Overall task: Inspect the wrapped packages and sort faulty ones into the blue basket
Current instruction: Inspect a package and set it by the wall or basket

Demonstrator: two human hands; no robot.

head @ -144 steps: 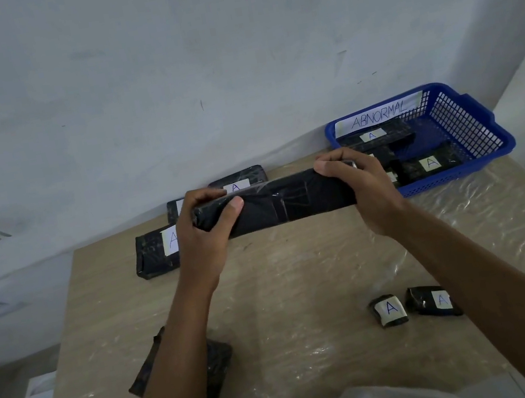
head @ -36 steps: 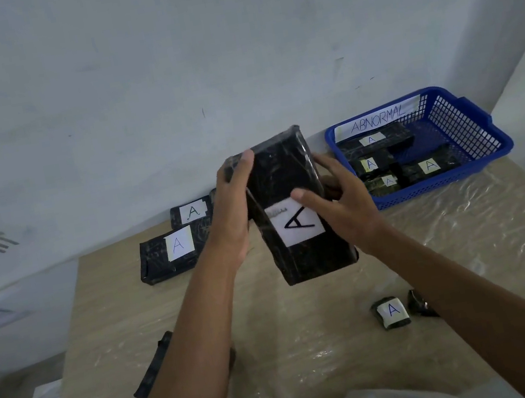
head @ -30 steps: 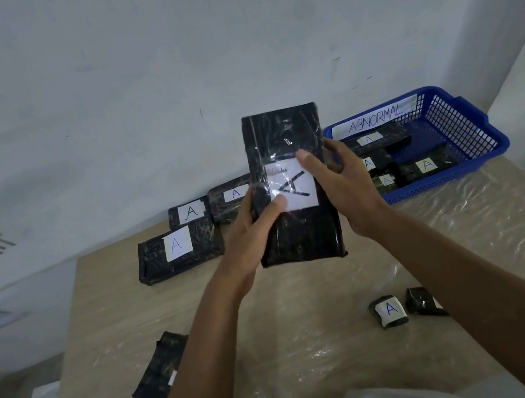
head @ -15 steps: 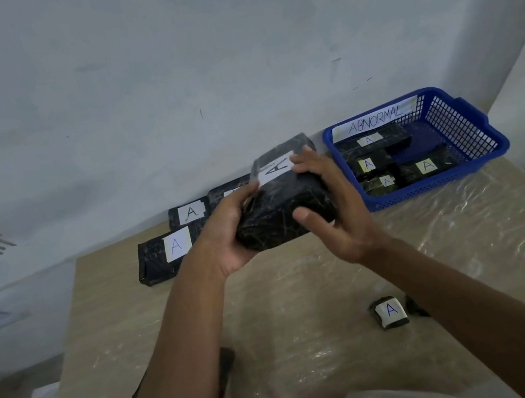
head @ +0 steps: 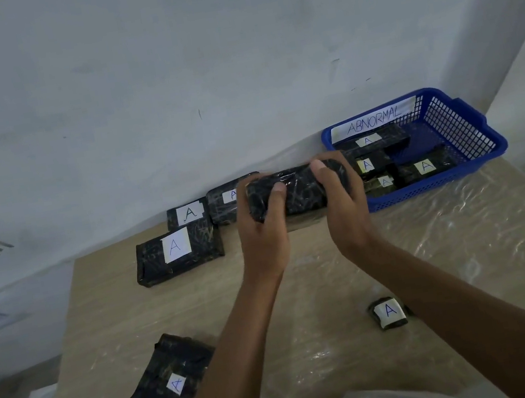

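Observation:
Both of my hands hold one black wrapped package flat above the table's far side, its label out of sight. My left hand grips its left end, thumb on the near face. My right hand grips its right end. The blue basket marked ABNORMAL sits at the back right and holds several labelled black packages. Three packages marked A lie by the wall to the left: a large one and two smaller ones.
A black package with a small A label lies at the near left of the table. A small labelled package lies at the near right, partly behind my right forearm. Clear plastic film covers the tabletop. The wall runs just behind.
The package was turned from upright with its A label facing me to lying flat with the label hidden. Both hands moved it lower and farther back, toward the row by the wall.

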